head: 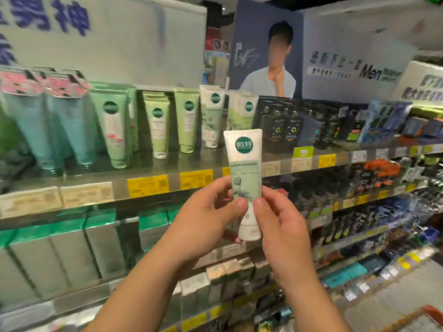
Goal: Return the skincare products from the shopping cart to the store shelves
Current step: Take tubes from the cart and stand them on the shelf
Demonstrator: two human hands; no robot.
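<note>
Pinching a white-and-green tube (pixel 245 173) upright, left hand (pixel 203 219) and right hand (pixel 282 226) face the shelf (pixel 148 185)

This is a shop, in its skincare aisle. Tiered metal shelves (pixel 148 164) carry rows of upright green and white tubes (pixel 184 121), dark bottles (pixel 285 125) toward the top shelf's right end, and boxed goods (pixel 72 250) on the tier below. Yellow price tags (pixel 147 185) line each shelf's front edge. Above the top shelf stands a brand poster (pixel 266 56) (a man in a pale shirt) beside a sign reading "Men" (pixel 370 71).
</note>
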